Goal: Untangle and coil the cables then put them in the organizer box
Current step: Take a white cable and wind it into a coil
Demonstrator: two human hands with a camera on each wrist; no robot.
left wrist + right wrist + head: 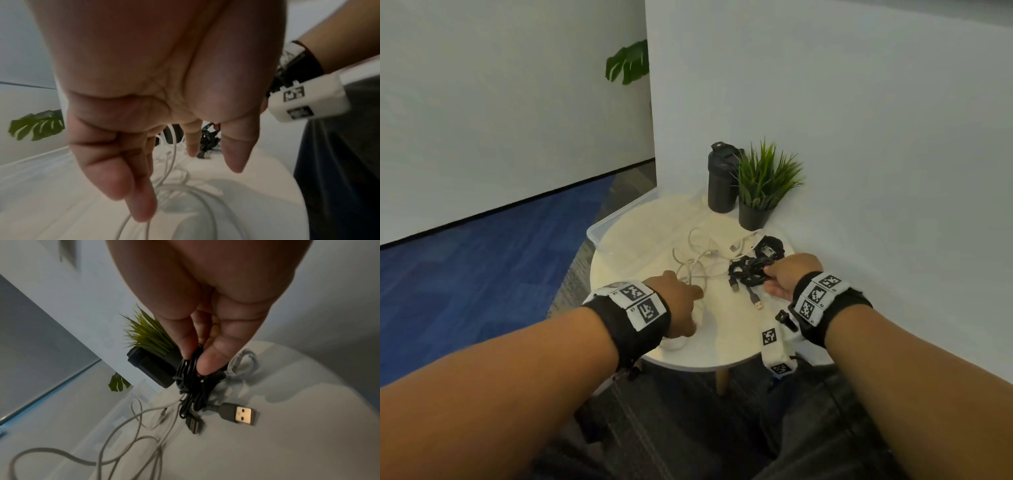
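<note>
On the round white table (pixel 726 346) lies a loose tangle of white cables (pixel 698 260). To its right is a bunch of black cables (pixel 746 270) with a USB plug (pixel 242 416) trailing onto the table. My right hand (pixel 195 365) pinches the black cables (pixel 189 382) between thumb and fingers and holds them just above the surface. My left hand (pixel 189 186) hovers over white cable loops (pixel 185 194) near the table's front left, its fingers (pixel 141 207) hanging straight and relaxed and gripping nothing. The clear organizer box (pixel 616 216) stands at the far left of the table.
A black bottle (pixel 722 178) and a potted green plant (pixel 760 192) stand at the table's back, against the white wall on the right. Blue carpet lies to the left. A white marker tag (pixel 774 346) hangs below my right wrist.
</note>
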